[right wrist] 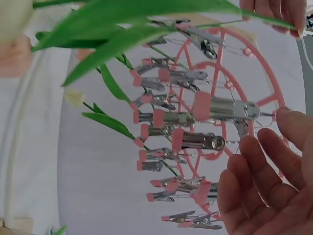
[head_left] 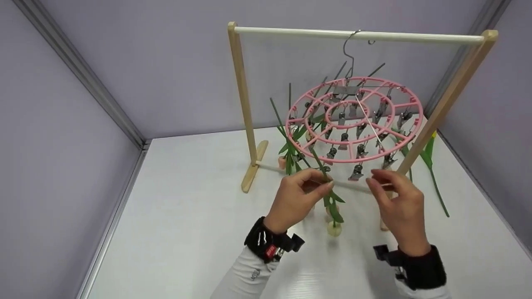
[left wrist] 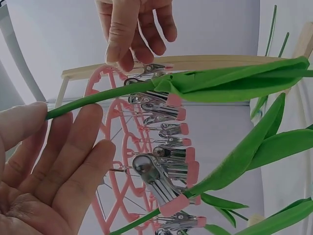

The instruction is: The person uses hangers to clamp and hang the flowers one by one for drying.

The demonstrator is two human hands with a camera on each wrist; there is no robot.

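My left hand pinches the green stem of an artificial tulip between thumb and fingers. Its pale flower head hangs downward, and the leaves lie below the fingertips. In the left wrist view the stem runs from the fingertips across in front of the clips. My right hand is raised beside the pink round clip hanger, fingers loosely bent and holding nothing. Nearest to it in the right wrist view is a metal clip with pink tips; whether a fingertip touches it I cannot tell.
The hanger hooks onto a white rail between wooden posts. Several tulips hang from clips at its left and back. More green stems lie at the right on the white table.
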